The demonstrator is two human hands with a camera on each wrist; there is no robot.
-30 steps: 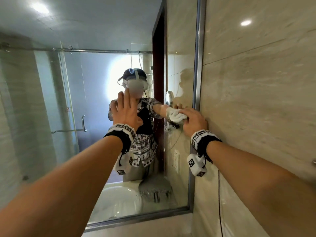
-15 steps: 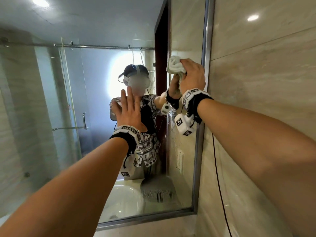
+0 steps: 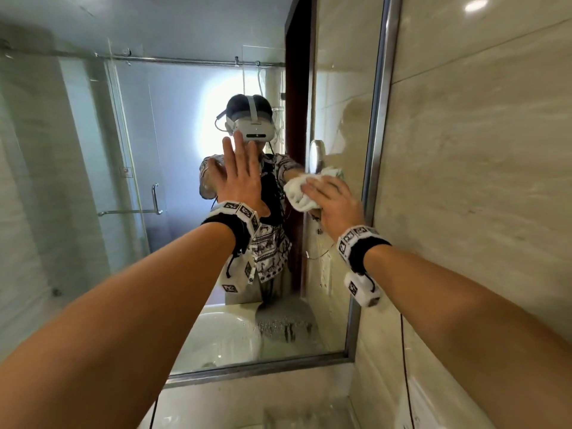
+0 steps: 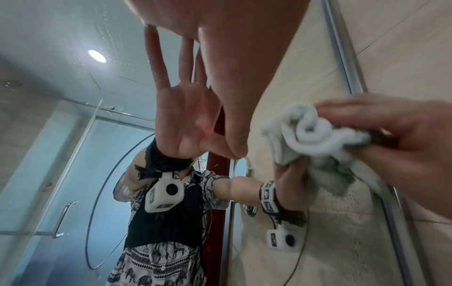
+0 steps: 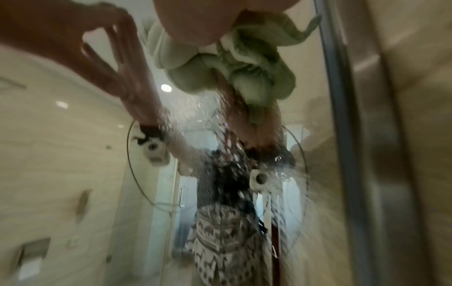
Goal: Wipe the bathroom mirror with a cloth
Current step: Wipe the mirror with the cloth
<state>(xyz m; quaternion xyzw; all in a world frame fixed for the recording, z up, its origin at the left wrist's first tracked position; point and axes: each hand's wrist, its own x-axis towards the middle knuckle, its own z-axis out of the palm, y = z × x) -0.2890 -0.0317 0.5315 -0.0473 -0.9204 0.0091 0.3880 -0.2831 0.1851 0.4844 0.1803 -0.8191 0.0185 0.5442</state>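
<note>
The bathroom mirror [image 3: 130,150] fills the wall ahead inside a metal frame [image 3: 376,125]. My left hand [image 3: 240,178] lies flat against the glass with straight fingers, and the left wrist view shows that left hand [image 4: 232,67] meeting its own reflection. My right hand [image 3: 335,202] grips a bunched white cloth [image 3: 298,193] and presses it on the mirror close to the right frame edge. The cloth [image 4: 315,135] appears crumpled under my right hand [image 4: 401,139]. From the right wrist, the cloth [image 5: 220,62] looks blurred against the wet glass.
Beige stone wall tiles [image 3: 479,181] run along the right of the frame. Water droplets [image 3: 284,326] speckle the lower mirror. A white basin [image 3: 223,339] and a glass shower door [image 3: 136,168] show only as reflections. A black cable [image 3: 405,366] hangs below my right wrist.
My right hand has swept the cloth down from the upper right of the mirror back to mid height near the frame. The left hand has stayed flat on the glass.
</note>
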